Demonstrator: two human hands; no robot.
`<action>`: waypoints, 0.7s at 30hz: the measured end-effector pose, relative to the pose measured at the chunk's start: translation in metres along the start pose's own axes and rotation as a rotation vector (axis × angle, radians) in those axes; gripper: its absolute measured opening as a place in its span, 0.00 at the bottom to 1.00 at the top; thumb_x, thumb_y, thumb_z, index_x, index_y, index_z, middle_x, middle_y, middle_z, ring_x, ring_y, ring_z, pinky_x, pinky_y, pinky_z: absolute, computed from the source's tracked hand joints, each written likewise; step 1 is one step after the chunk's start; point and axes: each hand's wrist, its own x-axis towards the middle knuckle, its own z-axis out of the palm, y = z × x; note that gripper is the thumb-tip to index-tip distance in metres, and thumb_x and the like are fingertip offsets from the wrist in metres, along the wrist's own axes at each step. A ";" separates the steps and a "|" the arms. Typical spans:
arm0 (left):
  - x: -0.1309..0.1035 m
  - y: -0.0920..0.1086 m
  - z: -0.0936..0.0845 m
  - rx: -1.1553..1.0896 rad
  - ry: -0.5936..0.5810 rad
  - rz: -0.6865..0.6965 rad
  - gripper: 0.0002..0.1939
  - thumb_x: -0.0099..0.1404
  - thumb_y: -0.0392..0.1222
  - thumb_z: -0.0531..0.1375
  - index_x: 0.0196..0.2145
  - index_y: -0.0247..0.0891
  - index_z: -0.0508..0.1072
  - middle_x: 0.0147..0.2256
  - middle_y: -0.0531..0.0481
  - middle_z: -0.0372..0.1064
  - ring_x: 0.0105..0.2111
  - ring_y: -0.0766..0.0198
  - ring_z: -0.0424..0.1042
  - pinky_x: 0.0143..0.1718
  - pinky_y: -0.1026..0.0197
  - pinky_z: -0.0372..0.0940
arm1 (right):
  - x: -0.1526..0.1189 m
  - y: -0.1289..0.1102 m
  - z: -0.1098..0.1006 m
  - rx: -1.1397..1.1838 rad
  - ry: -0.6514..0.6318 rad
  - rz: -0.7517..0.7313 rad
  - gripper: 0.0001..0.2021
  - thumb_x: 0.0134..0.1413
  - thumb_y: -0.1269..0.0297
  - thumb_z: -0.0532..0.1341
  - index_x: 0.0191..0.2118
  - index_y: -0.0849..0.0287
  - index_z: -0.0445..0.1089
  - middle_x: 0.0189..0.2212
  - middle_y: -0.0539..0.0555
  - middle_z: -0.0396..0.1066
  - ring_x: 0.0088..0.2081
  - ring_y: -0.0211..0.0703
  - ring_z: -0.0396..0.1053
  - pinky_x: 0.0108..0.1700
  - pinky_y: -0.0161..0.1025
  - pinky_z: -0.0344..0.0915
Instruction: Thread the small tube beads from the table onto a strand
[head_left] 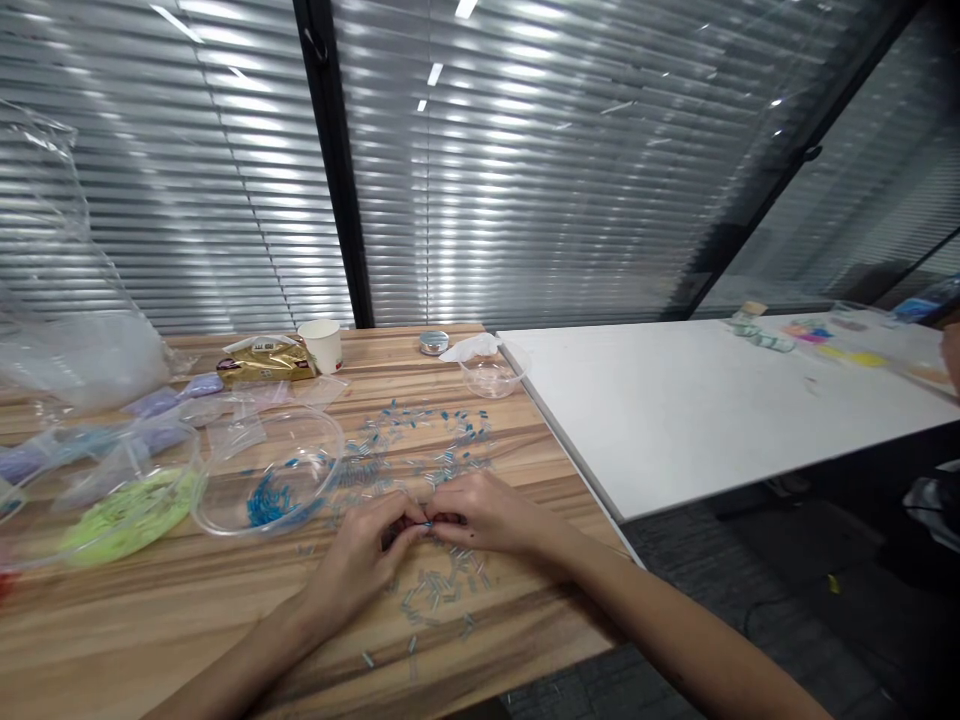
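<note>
Our left grip (pixel 373 537) and right grip (pixel 484 512) both pinch a tiny blue piece (pixel 428 524), so squeezing too hard could ping it into the clear bits (pixel 436 588) scattered nearby.

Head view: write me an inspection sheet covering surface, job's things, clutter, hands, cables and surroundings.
Surface: wood-grain table, with a white table beside it on the right.
Job's things: small tubular pieces, clear and blue, scattered loose; blue ones also in a clear plastic bowl.
Clutter: gold packet, paper cup, yellow-green pieces.
Hands: left hand and right hand pinch a small blue piece between them.
Cables: thin dark line on the floor, probably a cable.
Surroundings: window blinds behind; part of another person at the right edge.
</note>
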 end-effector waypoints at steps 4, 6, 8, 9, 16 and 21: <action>0.000 0.001 0.000 0.006 -0.011 0.000 0.08 0.65 0.39 0.53 0.31 0.37 0.69 0.29 0.51 0.70 0.29 0.64 0.68 0.31 0.64 0.61 | -0.001 0.002 0.002 0.015 0.010 -0.003 0.02 0.55 0.71 0.60 0.33 0.63 0.70 0.28 0.50 0.70 0.28 0.33 0.65 0.30 0.28 0.54; -0.001 0.003 0.000 0.012 -0.018 -0.002 0.08 0.65 0.39 0.53 0.31 0.38 0.69 0.29 0.51 0.70 0.30 0.64 0.68 0.32 0.64 0.61 | -0.001 0.002 0.002 0.007 0.002 0.008 0.02 0.55 0.71 0.60 0.33 0.62 0.69 0.28 0.50 0.70 0.28 0.33 0.64 0.30 0.29 0.54; -0.001 0.004 -0.001 0.020 -0.021 -0.005 0.08 0.65 0.40 0.53 0.30 0.38 0.69 0.29 0.51 0.70 0.29 0.64 0.68 0.32 0.64 0.60 | -0.001 0.002 0.002 -0.002 -0.018 0.011 0.01 0.55 0.71 0.60 0.33 0.62 0.69 0.28 0.50 0.69 0.28 0.33 0.64 0.30 0.29 0.54; -0.001 0.004 -0.001 0.025 -0.022 -0.007 0.08 0.64 0.39 0.53 0.30 0.38 0.69 0.28 0.51 0.69 0.29 0.64 0.68 0.32 0.64 0.60 | -0.001 0.001 0.001 -0.004 -0.029 0.007 0.01 0.55 0.71 0.60 0.34 0.63 0.69 0.28 0.50 0.69 0.29 0.33 0.65 0.30 0.29 0.54; -0.001 0.004 0.001 0.027 -0.025 0.009 0.07 0.64 0.38 0.53 0.29 0.38 0.68 0.28 0.51 0.69 0.28 0.64 0.67 0.32 0.64 0.61 | 0.001 -0.001 -0.002 0.010 -0.039 -0.006 0.01 0.55 0.72 0.60 0.34 0.63 0.69 0.29 0.51 0.69 0.30 0.34 0.65 0.32 0.28 0.55; -0.001 0.005 0.001 0.024 -0.032 0.000 0.07 0.64 0.38 0.52 0.29 0.38 0.68 0.28 0.51 0.69 0.29 0.64 0.67 0.34 0.63 0.62 | 0.001 0.000 -0.001 0.000 -0.040 -0.015 0.01 0.53 0.73 0.61 0.33 0.64 0.69 0.29 0.50 0.68 0.29 0.33 0.64 0.31 0.28 0.55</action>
